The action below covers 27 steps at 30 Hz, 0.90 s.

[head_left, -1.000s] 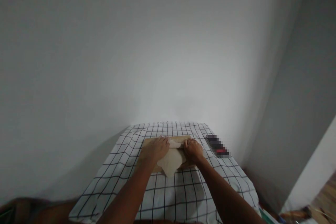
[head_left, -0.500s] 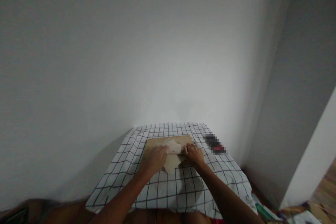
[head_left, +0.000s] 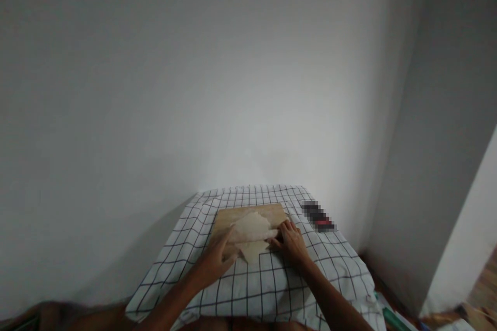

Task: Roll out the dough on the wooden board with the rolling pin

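Note:
A flat, pale sheet of dough (head_left: 252, 223) lies on a wooden board (head_left: 276, 211) set on a black-and-white checked cloth (head_left: 267, 284). My left hand (head_left: 218, 257) and my right hand (head_left: 291, 243) rest at the near edge of the dough, one at each end of a pale rolling pin (head_left: 254, 235) that lies across it. The left fingers stretch along the pin's left end. My right hand's fingers curl over its right end. The picture is blurred, so the exact grip is unclear.
A dark and red object (head_left: 318, 217), pixelated, lies on the cloth right of the board. A white wall rises just behind the cloth, with a corner at the right. Floor clutter (head_left: 392, 315) shows at the bottom right.
Both hands and the pin have moved from the far part of the dough back toward me. More of the dough now shows beyond the hands. The view has shifted slightly.

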Each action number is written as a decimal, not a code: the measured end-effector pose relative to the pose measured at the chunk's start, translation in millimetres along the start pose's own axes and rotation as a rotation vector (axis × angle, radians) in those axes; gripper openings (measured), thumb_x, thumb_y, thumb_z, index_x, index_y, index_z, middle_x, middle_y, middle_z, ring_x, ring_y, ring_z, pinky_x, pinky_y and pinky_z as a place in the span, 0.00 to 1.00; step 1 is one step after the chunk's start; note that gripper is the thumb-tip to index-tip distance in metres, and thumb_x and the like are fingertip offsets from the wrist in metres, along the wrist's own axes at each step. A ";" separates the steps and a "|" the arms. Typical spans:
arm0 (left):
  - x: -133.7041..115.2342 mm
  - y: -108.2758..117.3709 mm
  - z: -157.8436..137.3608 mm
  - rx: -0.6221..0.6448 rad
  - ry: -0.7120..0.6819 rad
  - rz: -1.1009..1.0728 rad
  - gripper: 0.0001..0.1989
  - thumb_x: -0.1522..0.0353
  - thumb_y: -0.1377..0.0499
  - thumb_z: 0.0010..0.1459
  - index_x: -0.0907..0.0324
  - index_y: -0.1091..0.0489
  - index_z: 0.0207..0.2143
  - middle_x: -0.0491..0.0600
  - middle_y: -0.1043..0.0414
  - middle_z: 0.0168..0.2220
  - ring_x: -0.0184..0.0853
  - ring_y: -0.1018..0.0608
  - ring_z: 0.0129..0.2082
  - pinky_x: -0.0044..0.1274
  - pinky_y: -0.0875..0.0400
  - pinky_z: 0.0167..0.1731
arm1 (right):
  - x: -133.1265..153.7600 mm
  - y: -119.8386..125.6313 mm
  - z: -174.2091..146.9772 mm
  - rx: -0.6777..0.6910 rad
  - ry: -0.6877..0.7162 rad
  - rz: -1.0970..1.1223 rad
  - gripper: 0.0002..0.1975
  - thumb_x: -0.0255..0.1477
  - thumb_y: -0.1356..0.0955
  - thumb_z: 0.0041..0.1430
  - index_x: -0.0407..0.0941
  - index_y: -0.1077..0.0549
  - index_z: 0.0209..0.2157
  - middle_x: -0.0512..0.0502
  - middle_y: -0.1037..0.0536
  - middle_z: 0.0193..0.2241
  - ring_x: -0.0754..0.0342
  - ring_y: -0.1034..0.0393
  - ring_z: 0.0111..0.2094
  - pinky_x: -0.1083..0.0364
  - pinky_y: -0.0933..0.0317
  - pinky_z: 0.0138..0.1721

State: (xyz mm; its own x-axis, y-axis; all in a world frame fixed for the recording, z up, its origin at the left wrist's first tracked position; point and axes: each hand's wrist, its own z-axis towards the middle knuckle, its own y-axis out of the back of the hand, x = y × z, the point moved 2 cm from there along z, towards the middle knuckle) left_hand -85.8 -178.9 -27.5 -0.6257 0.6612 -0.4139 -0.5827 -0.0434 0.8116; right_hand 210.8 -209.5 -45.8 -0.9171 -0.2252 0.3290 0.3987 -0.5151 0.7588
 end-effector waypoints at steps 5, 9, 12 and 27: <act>15.7 -11.8 -1.4 -0.058 0.052 0.129 0.39 0.64 0.44 0.61 0.52 0.56 0.72 0.52 0.45 0.70 0.43 0.42 0.69 0.40 0.42 0.66 | -10.2 -1.5 3.0 -0.085 -0.062 0.116 0.18 0.47 0.39 0.68 0.46 0.31 0.42 0.40 0.27 0.43 0.44 0.33 0.46 0.47 0.37 0.46; 7.5 -23.8 14.3 0.029 -0.020 0.292 0.35 0.66 0.43 0.59 0.49 0.45 0.69 0.47 0.45 0.70 0.44 0.47 0.71 0.42 0.50 0.69 | -20.2 0.6 3.5 -0.186 -0.246 0.296 0.23 0.50 0.45 0.70 0.46 0.33 0.38 0.43 0.27 0.36 0.46 0.32 0.40 0.50 0.37 0.42; -9.5 -29.2 24.7 0.123 -0.057 0.344 0.34 0.68 0.44 0.58 0.47 0.41 0.67 0.44 0.44 0.69 0.43 0.46 0.71 0.42 0.51 0.69 | -24.4 -0.3 4.1 -0.194 -0.355 0.366 0.25 0.53 0.45 0.68 0.47 0.33 0.37 0.45 0.27 0.34 0.47 0.32 0.37 0.52 0.38 0.36; -49.9 18.0 108.2 -0.239 0.278 -0.461 0.29 0.47 0.46 0.59 0.64 0.24 0.39 0.51 0.22 0.29 0.37 0.21 0.28 0.23 0.30 0.26 | -29.0 5.5 6.0 -0.245 -0.452 0.546 0.25 0.53 0.45 0.67 0.48 0.36 0.31 0.52 0.31 0.26 0.52 0.35 0.28 0.55 0.45 0.28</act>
State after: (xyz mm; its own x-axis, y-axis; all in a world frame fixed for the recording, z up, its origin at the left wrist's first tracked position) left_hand -9.0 -131.6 52.4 -0.3741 0.4319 -0.8207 -0.9074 0.0126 0.4202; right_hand 239.5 -200.8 -47.8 -0.4790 -0.1669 0.8618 0.7374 -0.6091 0.2919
